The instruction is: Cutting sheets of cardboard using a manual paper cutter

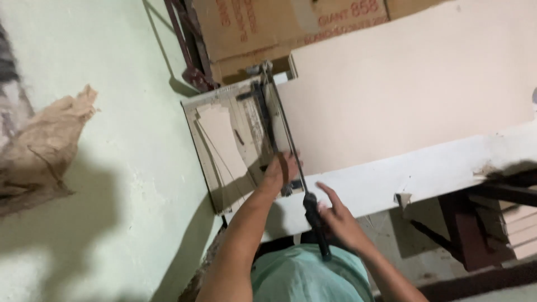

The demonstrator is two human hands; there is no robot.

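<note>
One head-worn camera looks steeply down, close above the white workbench point(425, 168).

Board point(408, 89) apparently right of cutter point(246, 140)

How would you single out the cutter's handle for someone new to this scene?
Start at the white workbench, then find the worn paper cutter board at its left end. A long thin metal blade arm crosses it; the black cylindrical handle caps its near end, against the right hand.
</note>
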